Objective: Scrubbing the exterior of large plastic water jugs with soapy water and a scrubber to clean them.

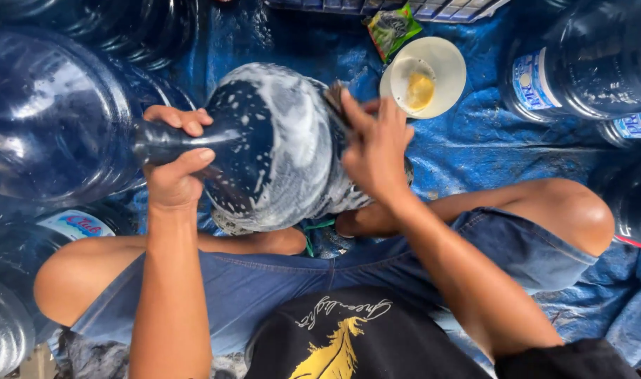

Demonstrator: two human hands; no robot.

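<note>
Soapy foam coats the big blue water jug [278, 147], which lies on its side over the person's lap. The left hand [173, 165] has its grip closed round the jug's neck. The right hand [376, 151] presses a scrubber [334, 95] against the jug's side, near a white bowl [439, 63] on the blue tarp [475, 147].

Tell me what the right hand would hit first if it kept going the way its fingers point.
The right hand points up and away, fingers on the soapy jug. Sliding on past the jug, it would probably meet the white bowl first, though depth is hard to judge from above.
</note>
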